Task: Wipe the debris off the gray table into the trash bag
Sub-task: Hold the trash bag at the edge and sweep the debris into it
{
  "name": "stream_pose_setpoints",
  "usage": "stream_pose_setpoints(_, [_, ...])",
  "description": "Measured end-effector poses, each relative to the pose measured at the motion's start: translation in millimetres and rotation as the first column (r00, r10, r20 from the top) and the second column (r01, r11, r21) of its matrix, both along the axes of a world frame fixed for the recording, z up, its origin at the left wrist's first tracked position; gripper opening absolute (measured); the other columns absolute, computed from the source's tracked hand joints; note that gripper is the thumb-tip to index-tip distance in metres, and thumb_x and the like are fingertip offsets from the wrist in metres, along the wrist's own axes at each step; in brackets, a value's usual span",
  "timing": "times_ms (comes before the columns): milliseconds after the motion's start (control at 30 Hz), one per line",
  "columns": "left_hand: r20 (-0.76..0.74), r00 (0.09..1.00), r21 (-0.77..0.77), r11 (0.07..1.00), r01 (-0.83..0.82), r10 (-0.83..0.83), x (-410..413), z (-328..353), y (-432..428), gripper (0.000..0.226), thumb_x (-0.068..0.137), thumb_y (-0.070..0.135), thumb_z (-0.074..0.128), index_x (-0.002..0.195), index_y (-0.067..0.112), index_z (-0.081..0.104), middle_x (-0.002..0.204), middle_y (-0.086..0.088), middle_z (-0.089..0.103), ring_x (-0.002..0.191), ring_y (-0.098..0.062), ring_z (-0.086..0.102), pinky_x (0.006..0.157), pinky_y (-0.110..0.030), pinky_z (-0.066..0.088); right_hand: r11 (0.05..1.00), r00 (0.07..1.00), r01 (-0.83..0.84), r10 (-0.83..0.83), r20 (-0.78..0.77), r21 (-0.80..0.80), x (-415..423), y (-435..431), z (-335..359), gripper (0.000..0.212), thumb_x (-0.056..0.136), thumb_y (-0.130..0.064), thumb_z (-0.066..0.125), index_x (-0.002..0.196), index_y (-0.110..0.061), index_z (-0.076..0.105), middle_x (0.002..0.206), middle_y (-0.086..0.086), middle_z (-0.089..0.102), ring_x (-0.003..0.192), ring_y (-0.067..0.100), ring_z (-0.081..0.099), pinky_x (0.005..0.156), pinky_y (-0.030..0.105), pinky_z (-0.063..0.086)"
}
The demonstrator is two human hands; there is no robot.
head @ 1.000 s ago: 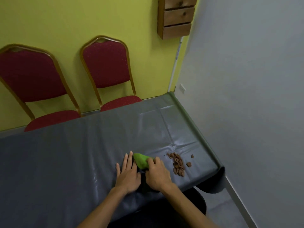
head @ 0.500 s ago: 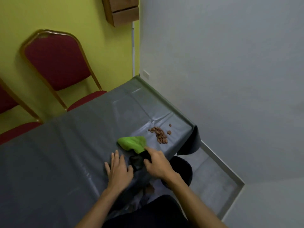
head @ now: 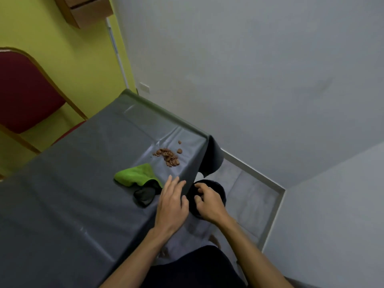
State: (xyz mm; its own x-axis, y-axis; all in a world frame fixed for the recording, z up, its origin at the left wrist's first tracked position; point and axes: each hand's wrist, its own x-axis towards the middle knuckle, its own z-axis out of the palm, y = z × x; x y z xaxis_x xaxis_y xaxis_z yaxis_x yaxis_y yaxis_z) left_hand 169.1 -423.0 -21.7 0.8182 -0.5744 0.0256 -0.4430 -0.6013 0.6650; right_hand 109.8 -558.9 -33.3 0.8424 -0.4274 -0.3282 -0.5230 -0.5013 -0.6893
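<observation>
A small pile of brown debris [head: 168,157] lies near the right corner of the gray table [head: 87,183], with two loose bits beside it. A green cloth [head: 136,175] lies free on the table, left of the pile, its near edge over a crumpled black piece [head: 144,195]. My left hand [head: 172,202] rests flat at the table's near edge, fingers apart, holding nothing. My right hand [head: 207,202] is past the edge, fingers curled on the black trash bag [head: 218,189] hanging just below table level.
A red padded chair [head: 25,94] stands behind the table at the left. A gray wall [head: 249,80] runs close along the table's right end, and a wooden box [head: 87,9] hangs on the yellow wall. My dark-clothed lap [head: 197,269] is below.
My right hand has left the green cloth and gone off the table edge onto the black bag. My left hand slid right. The view has swung toward the table's right corner.
</observation>
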Motion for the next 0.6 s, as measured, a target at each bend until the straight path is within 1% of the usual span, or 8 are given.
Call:
stream_pose_setpoints(133, [-0.041,0.996,0.056,0.995,0.081,-0.078,-5,-12,-34,0.049,0.094,0.013,0.050,0.142,0.011,0.048,0.153,-0.005,0.040,0.149,-0.016,0.019,0.120,-0.031,0.020,0.999,0.998,0.052,-0.051,-0.041,0.007,-17,-35,-3,0.048,0.090,-0.023,0.052,0.138,-0.021,0.047,0.133,0.004,0.058,0.120,0.019,0.055,0.100,0.036,0.048])
stream_pose_setpoints(233, [-0.156,0.984,0.126,0.987,0.102,-0.082,-11,-25,-63,0.049,0.094,0.015,0.050,0.142,0.012,0.046,0.149,-0.006,0.045,0.146,-0.020,0.026,0.118,-0.032,0.023,0.999,0.995,0.037,-0.037,-0.095,-0.001,-32,-62,-8,0.050,0.090,-0.024,0.052,0.139,-0.018,0.045,0.133,0.006,0.058,0.118,0.022,0.056,0.099,0.037,0.049])
stream_pose_setpoints(367, [-0.285,0.948,0.246,0.945,0.217,-0.143,-15,-41,-102,0.049,0.092,0.016,0.052,0.141,0.011,0.048,0.142,-0.007,0.052,0.138,-0.023,0.038,0.114,-0.032,0.030,1.000,0.988,-0.011,0.009,-0.157,-0.014,-51,-101,-19,0.049,0.090,-0.023,0.052,0.138,-0.015,0.046,0.128,0.009,0.060,0.112,0.025,0.058,0.093,0.039,0.051])
stream_pose_setpoints(467, [-0.346,0.930,0.276,0.934,0.226,-0.123,-19,-48,-128,0.048,0.091,0.015,0.053,0.139,0.008,0.051,0.138,-0.011,0.057,0.129,-0.024,0.049,0.110,-0.036,0.039,0.999,0.977,-0.040,0.036,-0.211,-0.017,-63,-131,-35,0.048,0.091,-0.022,0.052,0.138,-0.015,0.046,0.126,0.010,0.059,0.110,0.026,0.058,0.091,0.039,0.052])
stream_pose_setpoints(600, [-0.413,0.907,0.315,0.922,0.226,-0.081,-25,-56,-146,0.048,0.091,0.014,0.053,0.139,0.007,0.052,0.140,-0.012,0.056,0.131,-0.026,0.049,0.110,-0.032,0.036,0.998,0.958,-0.056,0.052,-0.282,-0.007,-73,-160,-53,0.046,0.092,-0.021,0.051,0.137,-0.014,0.047,0.127,0.013,0.059,0.111,0.028,0.058,0.092,0.042,0.051])
